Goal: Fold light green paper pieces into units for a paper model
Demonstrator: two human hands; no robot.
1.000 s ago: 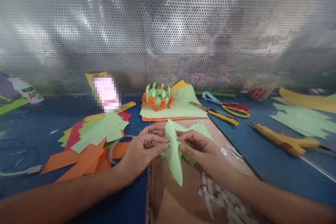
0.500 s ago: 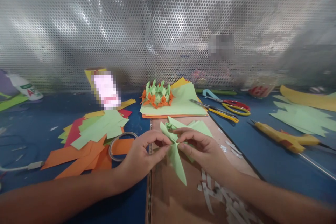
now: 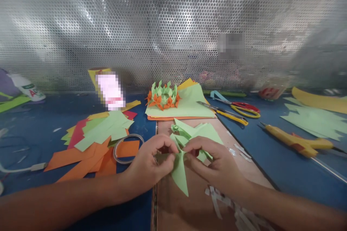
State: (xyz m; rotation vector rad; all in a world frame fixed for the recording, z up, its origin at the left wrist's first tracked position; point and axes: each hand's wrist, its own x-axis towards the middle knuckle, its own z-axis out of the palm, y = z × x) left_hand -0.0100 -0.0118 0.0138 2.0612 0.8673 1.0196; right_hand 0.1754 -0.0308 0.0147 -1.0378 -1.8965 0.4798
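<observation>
Between my two hands is a folded light-green paper piece, one pointed end hanging down toward me. My left hand pinches its left side between thumb and fingers. From the other side my right hand pinches it, its fingertips close to the left ones. Just behind them on the brown board, more light-green paper lies with a small crumpled green bit at its left. The fingers hide the middle of the folded piece.
At the back, a green-and-orange origami ring sits on stacked paper. Scissors, a utility knife and a yellow glue gun lie right. Orange strips, a tape roll and a blurred phone are left.
The folded paper's lower point has swung slightly left and down, and my fingers have shifted on it. More of the green paper behind my hands shows now.
</observation>
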